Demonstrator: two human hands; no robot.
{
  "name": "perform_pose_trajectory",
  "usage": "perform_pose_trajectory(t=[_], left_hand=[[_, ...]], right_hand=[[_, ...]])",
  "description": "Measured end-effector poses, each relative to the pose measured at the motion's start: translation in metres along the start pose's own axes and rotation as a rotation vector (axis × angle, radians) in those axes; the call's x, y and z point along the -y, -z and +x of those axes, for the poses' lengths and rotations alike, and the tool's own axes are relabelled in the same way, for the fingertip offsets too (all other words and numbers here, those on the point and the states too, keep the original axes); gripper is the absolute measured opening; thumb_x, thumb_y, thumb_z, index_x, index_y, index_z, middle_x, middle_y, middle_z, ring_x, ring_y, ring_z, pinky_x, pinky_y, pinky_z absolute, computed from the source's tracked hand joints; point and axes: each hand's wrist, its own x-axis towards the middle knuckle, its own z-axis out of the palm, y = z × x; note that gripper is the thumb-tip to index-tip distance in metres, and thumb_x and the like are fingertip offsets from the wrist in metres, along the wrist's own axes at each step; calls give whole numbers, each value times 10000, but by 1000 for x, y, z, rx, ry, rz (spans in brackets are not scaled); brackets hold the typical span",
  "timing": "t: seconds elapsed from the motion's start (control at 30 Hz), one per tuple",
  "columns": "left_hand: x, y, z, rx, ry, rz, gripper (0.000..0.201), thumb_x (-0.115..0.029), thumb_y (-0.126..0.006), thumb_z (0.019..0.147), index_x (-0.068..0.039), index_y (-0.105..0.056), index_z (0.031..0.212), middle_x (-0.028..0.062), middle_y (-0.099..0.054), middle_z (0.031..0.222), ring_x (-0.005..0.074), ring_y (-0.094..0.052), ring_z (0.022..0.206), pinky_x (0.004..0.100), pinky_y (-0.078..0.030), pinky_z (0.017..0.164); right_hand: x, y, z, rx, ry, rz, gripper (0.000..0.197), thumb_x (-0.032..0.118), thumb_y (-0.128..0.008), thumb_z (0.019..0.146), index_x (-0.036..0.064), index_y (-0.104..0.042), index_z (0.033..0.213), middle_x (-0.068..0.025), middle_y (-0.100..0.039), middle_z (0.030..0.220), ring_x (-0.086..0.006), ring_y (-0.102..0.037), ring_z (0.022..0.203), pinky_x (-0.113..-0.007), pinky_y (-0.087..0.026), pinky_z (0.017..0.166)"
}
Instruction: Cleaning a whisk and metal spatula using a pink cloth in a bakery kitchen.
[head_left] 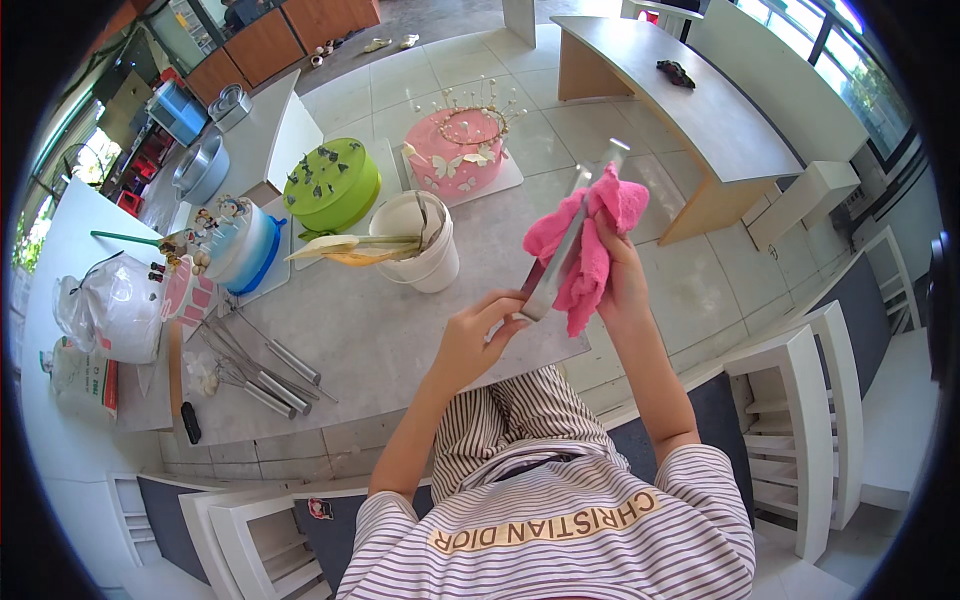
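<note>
Silver metal tongs [556,271] are held slanting over the table's right side, their two ends pointing up and away from me. My left hand [478,338] is closed on their lower, joined end. A bright pink cloth [581,292] is bunched around the arms of the tongs. My right hand [622,268] grips the cloth against them, and part of its fingers is hidden by the cloth. Left of the tongs stands a white bucket [432,268] with pale spatulas [365,250] and a metal utensil leaning in it.
Behind the bucket stand a green cake [335,187] and a pink butterfly cake [455,160]. A blue-and-white cake [240,245] is at the left. Several metal-handled whisks [275,388] lie on the grey table [400,345]. White chairs [790,430] stand to my right.
</note>
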Motion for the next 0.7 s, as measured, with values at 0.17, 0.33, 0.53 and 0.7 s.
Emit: perform_pose_trajectory(t=[0.17, 0.33, 0.53, 0.7], left_hand=[[-1, -3, 9, 46, 69, -315, 66, 45, -559, 732, 18, -547, 791, 75, -561, 744, 146, -541, 637, 238, -411, 574], [-3, -1, 16, 38, 121, -360, 41, 57, -553, 726, 31, -550, 758, 70, -561, 718, 134, -544, 648, 238, -412, 589], [-6, -7, 19, -91, 7, -115, 124, 61, -548, 715, 19, -558, 831, 123, -539, 725, 219, -550, 642, 278, -431, 592], [2, 1, 18, -158, 50, -100, 236, 118, -476, 689, 19, -544, 892, 132, -554, 809, 262, -560, 709, 288, -441, 624]], right_hand=[[-12, 0, -21, 190, -223, 277, 357, 338, -407, 897, 50, -460, 1100, -67, -561, 997, -186, -557, 896, -328, -472, 760], [-11, 24, -22, 217, -350, 191, 336, 315, -382, 911, 66, -440, 1129, -73, -544, 1030, -201, -546, 930, -329, -462, 793], [-19, 2, -36, 225, -98, -468, 488, 298, -383, 914, 59, -230, 1311, -69, -359, 1271, -186, -394, 1152, -344, -343, 951], [-25, 12, -39, 558, -149, -356, 534, 215, -388, 916, -8, -149, 1340, -104, -245, 1355, -161, -191, 1268, -296, -168, 1036]])
